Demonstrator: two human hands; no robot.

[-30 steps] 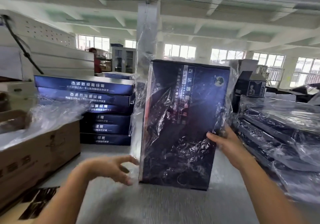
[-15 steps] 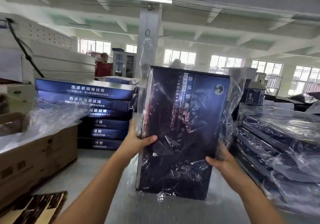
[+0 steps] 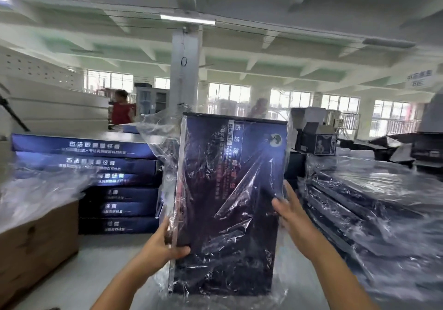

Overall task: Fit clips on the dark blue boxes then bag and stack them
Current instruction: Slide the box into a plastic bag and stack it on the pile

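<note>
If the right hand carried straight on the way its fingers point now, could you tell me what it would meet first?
Probably nothing new: the right hand already lies along the right edge of the bagged dark blue box, fingers pointing up and slightly left, so it would slide up that plastic-covered edge.

- Two bare forearms rise from the bottom edge of the frame, one at lower left, one at lower right.
- No sleeve shows on either arm up to the frame's bottom edge.
- The left hand (image 3: 165,245) wears no glove, ring or watch.
- The right hand (image 3: 291,214) is likewise bare, its wrist unadorned.
</note>
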